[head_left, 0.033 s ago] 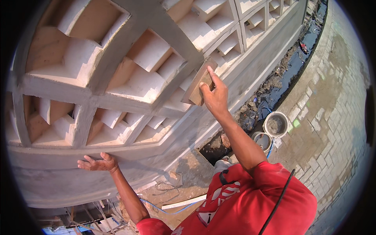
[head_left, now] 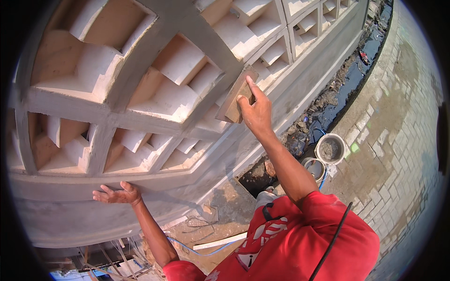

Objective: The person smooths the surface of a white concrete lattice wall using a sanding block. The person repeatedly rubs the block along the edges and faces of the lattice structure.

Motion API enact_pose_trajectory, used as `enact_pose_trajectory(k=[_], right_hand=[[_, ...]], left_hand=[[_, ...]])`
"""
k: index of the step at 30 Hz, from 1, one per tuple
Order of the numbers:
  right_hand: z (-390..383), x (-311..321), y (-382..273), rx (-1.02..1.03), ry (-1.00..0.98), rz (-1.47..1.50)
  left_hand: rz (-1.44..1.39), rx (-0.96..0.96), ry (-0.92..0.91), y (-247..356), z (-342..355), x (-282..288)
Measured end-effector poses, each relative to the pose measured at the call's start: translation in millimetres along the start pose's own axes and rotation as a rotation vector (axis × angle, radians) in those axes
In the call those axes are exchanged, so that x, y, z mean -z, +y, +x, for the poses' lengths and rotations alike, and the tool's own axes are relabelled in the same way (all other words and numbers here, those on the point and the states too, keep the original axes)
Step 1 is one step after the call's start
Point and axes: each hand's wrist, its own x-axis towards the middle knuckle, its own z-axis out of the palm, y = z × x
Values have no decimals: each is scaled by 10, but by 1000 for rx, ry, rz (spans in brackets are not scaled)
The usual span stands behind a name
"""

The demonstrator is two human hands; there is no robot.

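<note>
My right hand [head_left: 257, 108] grips a plastering float [head_left: 236, 98], a flat rectangular blade with a wooden block handle. Its face is held at the wall's grey rendered rib, beside the recessed blocks. Part of the handle is hidden by my fingers and thumb. Lower on the left, my left hand [head_left: 117, 193] has its fingers spread and holds nothing. It is at the grey ledge [head_left: 70, 185] beneath the wall's openings; whether the palm presses on it I cannot tell. The wall has pale stepped blocks [head_left: 180, 63] set within grey plastered ribs [head_left: 115, 119].
Two buckets stand to the right: a white one [head_left: 330, 149] with grey mortar in it and another [head_left: 313, 169] beside it. A ditch with dark water [head_left: 344, 96] runs along the wall. Grey pavers [head_left: 398, 154] lie beyond. A blue hose [head_left: 201, 254] and pale board [head_left: 220, 241] lie below.
My right hand and the float have shifted very slightly up and to the left along the wall. My left hand stays in place.
</note>
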Motion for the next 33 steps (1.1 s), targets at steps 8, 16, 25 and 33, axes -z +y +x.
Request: enact_pose_trajectory(k=[8, 16, 25, 33], right_hand=[[-164, 45, -101, -137, -73, 145], [-254, -86, -118, -24, -125, -13], [-178, -108, -202, -59, -86, -16], [73, 6, -303, -366, -99, 152]], left_hand=[[23, 8, -11, -35, -42, 15], [-1, 1, -1, 14, -15, -7], [0, -12, 6, 0, -6, -27], [19, -5, 13, -19, -37, -12]])
